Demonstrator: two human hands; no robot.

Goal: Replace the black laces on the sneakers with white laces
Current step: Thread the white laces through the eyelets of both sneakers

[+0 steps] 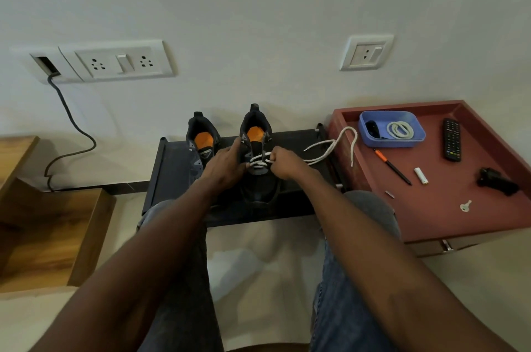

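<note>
left hand (227, 163) steadying right sneaker (256, 150), fingers straight; right hand (283, 163), grip pinching white lace (330, 150)

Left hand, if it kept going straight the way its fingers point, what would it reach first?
The left hand already rests against the right sneaker, fingers aimed at its collar. Going on, it would probably slide past that collar and meet the wall behind, though depth is hard to judge.
</note>
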